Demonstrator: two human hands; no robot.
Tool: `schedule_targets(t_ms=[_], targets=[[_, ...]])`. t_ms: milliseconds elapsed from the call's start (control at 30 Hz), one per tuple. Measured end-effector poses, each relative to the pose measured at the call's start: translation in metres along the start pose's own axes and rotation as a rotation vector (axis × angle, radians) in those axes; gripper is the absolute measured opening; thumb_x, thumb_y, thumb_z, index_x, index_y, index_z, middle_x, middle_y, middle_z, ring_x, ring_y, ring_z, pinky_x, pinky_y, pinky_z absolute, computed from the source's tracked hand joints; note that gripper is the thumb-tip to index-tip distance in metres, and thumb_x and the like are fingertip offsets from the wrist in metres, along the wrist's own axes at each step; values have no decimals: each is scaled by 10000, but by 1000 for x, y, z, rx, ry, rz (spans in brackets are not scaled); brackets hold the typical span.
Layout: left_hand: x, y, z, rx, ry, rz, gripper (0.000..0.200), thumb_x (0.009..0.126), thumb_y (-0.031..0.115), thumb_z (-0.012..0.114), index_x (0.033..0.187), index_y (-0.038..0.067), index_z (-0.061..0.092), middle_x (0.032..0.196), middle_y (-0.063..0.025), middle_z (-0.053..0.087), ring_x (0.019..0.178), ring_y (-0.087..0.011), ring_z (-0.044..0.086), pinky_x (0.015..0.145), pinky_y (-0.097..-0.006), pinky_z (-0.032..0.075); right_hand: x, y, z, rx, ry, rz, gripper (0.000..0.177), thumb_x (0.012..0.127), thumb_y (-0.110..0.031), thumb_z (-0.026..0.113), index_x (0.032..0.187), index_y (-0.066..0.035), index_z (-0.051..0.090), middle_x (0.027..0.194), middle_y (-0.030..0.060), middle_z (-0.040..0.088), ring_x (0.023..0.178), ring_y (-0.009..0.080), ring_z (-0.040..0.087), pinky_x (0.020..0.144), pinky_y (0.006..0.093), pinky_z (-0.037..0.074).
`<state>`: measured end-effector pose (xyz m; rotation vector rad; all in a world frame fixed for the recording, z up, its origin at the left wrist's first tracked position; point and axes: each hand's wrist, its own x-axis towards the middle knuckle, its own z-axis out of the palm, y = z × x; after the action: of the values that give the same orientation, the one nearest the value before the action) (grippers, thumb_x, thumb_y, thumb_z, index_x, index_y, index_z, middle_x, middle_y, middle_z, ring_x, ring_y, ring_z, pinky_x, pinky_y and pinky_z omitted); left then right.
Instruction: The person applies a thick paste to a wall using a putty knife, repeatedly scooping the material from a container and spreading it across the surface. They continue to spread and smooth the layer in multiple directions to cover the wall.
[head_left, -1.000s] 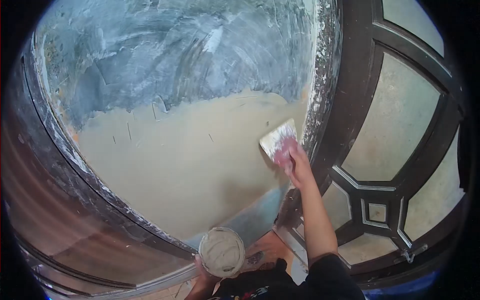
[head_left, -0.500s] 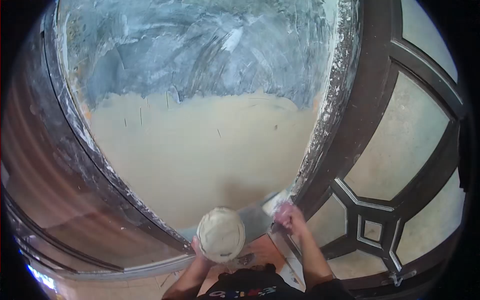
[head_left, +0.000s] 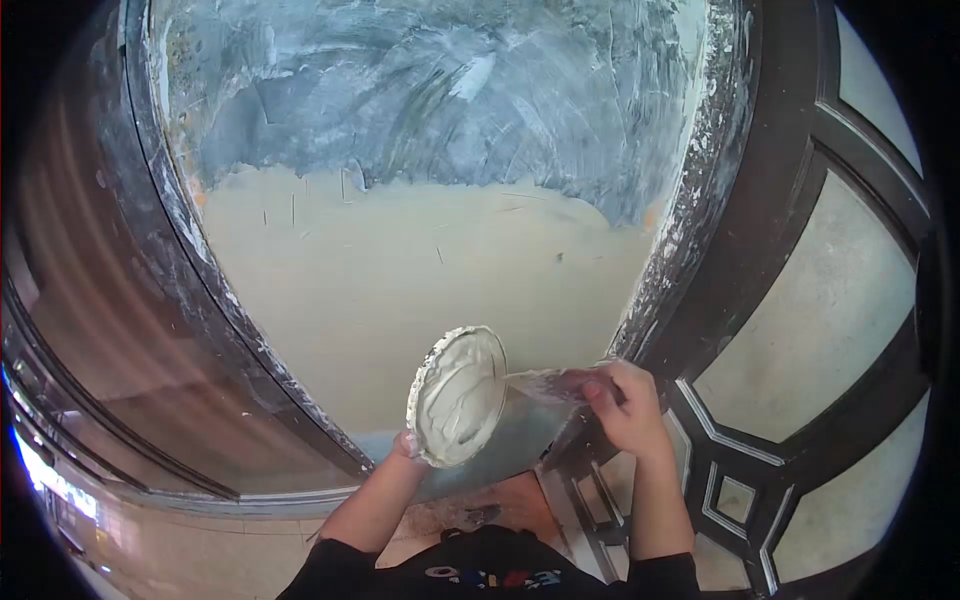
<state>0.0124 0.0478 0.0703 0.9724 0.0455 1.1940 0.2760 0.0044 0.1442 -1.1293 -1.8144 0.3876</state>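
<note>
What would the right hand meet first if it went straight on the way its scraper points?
Probably the paste-covered disc in the left hand: the scraper in the right hand points at its edge, though whether they touch is unclear.

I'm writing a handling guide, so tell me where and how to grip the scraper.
Best grip the scraper by its pinkish handle, coming from the right, as the right hand does. The tool lies roughly level, its thin, broad blade pointing left toward the filler-covered round holder, so that side looks messier and awkward.
</note>
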Motion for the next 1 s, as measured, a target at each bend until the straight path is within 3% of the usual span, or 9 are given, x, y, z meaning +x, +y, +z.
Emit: schedule_targets(t_ms=[33,167,267,333,400,433,467,900,1000], targets=[[2,1,4,48,3,-11,1304,452,550,830,1496,119,178,1516,-133,264,1398,-285,283,1144,-421,272,2,-5,1,-76,0,-48,157,864,-151,624,914,-2,638,857,166,633,800,329,622,701,357,488],[6,-1,23,136,130,-72,1347,437,612,841,1497,120,171,1526,-128,242,1408,-284,255,1147,-430,255,13,-10,-1,-129,49,-201,133,844,-120,625,925,-15,636,881,156,645,815,320,628,708,382,493],[8,-19,9,195,24,11,1371,427,659,838,1498,126,169,1534,-117,218,1414,-279,234,1144,-442,253,16,-12,-7,-209,72,-323,181,768,-55,638,947,-29,637,918,135,662,833,310,634,719,390,501],[10,-36,-11,198,34,3,1358,438,653,842,1499,131,174,1533,-106,216,1410,-275,240,1137,-449,264,16,-13,-5,-218,86,-465,281,700,6,632,971,-56,670,991,106,679,872,307,647,763,390,513],[12,-23,25,181,41,58,1373,420,640,855,1501,141,172,1522,-102,238,1398,-270,266,1137,-437,268,15,-17,-2,-244,89,-513,354,666,5,640,1011,-68,665,1023,93,674,907,301,637,782,388,519],[12,-25,23,159,159,-74,1376,418,635,857,1501,144,167,1519,-102,243,1394,-268,277,1137,-431,270,15,-17,-1,-275,93,-558,428,632,3,648,1052,-80,661,1055,79,668,941,296,626,800,386,525],[13,-27,20,135,276,-205,1379,415,630,859,1502,147,161,1517,-102,249,1389,-267,288,1137,-425,273,14,-15,-1,-270,92,-560,428,632,3,648,1052,-80,661,1055,79,668,941,296,626,800,386,525],[16,-60,19,160,85,-31,1358,449,638,835,1505,141,141,1524,-105,235,1392,-268,285,1138,-419,273,10,24,-1,-193,170,-580,416,656,-42,635,1069,-60,673,1109,99,651,1027,310,604,861,404,509],[23,-70,20,327,-1,34,1397,427,690,823,1509,153,122,1529,-110,215,1399,-278,259,1137,-439,263,10,33,-9,-216,179,-541,383,666,-58,652,1048,-74,678,1083,75,654,1011,303,606,846,402,509]])
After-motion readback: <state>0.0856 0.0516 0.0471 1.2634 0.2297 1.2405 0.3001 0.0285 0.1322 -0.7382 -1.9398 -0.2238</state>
